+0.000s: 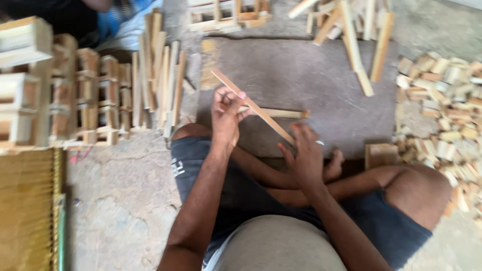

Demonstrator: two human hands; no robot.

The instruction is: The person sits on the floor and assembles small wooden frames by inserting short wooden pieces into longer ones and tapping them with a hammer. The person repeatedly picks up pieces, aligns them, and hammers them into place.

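I sit cross-legged on the floor. My left hand (226,116) grips a long thin wooden slat (249,104) near its upper part, the slat running diagonally from upper left to lower right. My right hand (303,153) holds the slat's lower end. A second slat (281,113) lies nearly flat behind the first, crossing it; I cannot tell which hand holds it. Both hands hover above a grey mat (321,85). The picture is blurred.
Stacked small wooden crates (75,90) and upright slats (160,80) stand at left. Loose slats (356,35) lie at the back. A heap of small wooden blocks (447,110) fills the right. One block (380,154) sits by my knee. A yellow ribbed panel (27,206) lies lower left.
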